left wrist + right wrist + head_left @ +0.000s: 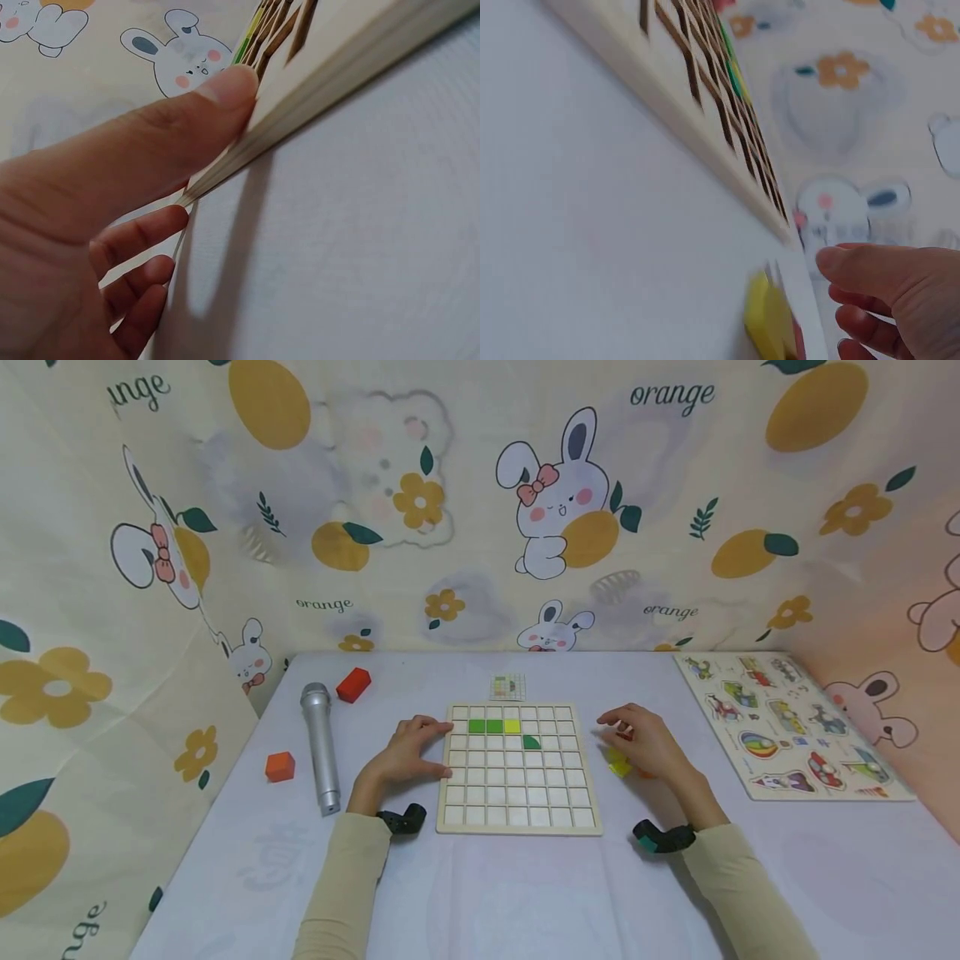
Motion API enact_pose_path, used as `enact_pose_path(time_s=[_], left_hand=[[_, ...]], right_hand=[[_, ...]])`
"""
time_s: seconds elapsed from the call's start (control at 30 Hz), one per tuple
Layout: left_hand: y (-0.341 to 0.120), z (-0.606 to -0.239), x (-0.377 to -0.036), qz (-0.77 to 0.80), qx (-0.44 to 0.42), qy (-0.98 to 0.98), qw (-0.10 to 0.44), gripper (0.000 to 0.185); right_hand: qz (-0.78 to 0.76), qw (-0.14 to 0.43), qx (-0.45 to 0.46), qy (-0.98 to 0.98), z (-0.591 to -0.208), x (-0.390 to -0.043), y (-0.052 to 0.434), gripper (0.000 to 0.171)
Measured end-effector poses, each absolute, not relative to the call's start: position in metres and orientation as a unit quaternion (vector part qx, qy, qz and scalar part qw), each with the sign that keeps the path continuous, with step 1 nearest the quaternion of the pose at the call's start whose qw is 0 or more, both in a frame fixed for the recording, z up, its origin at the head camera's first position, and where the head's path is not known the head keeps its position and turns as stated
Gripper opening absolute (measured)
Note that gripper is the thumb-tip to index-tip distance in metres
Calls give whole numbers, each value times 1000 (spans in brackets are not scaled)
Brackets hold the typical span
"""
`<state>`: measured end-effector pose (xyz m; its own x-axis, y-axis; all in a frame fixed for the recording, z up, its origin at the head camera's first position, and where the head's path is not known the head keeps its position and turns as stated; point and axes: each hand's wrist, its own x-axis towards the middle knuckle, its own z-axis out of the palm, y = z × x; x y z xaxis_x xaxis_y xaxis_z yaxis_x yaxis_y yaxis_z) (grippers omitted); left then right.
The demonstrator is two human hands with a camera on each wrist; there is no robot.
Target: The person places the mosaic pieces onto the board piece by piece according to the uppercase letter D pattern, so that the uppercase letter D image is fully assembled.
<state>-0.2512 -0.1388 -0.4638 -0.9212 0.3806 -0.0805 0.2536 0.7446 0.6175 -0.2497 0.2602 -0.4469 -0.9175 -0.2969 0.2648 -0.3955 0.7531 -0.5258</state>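
Grid board (517, 768) of pale wood lay flat in the middle of the table (465, 893), with two green squares (484, 726), one yellow square (512, 726) and a dark green piece (532, 742) already set in its upper cells. The left hand (408, 752) steadied the board, with the thumb (187, 127) pressed on its left edge and the other fingers curled loosely beside it, so this grip was clamped on the board edge. The right hand (645, 743) hovered over loose pieces just to the right of the board, near a yellow piece (619, 766); its fingers were bent but apart and held nothing that could be seen. The step in hand seemed to be choosing the next piece. The next move would probably need a neat pinch and a free cell. The pieces under the right hand were mostly hidden, and the right wrist view was blurred.
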Motion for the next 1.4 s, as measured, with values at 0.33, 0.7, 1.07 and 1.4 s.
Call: enact_pose_path(time_s=[0.33, 0.7, 1.07, 1.4], left_hand=[[-138, -463, -250, 320, 164, 928, 100, 79], [-140, -466, -252, 315, 172, 928, 99, 79], [-141, -465, -253, 312, 179, 928, 93, 79], [-141, -466, -252, 316, 175, 927, 99, 80]], right_hand=[[260, 8, 167, -951, -448, -253, 294, 26], [247, -7, 175, -953, -451, -257, 292, 27], [253, 48, 186, -948, -452, -258, 282, 31], [292, 100, 248, -918, -448, -244, 222, 32]])
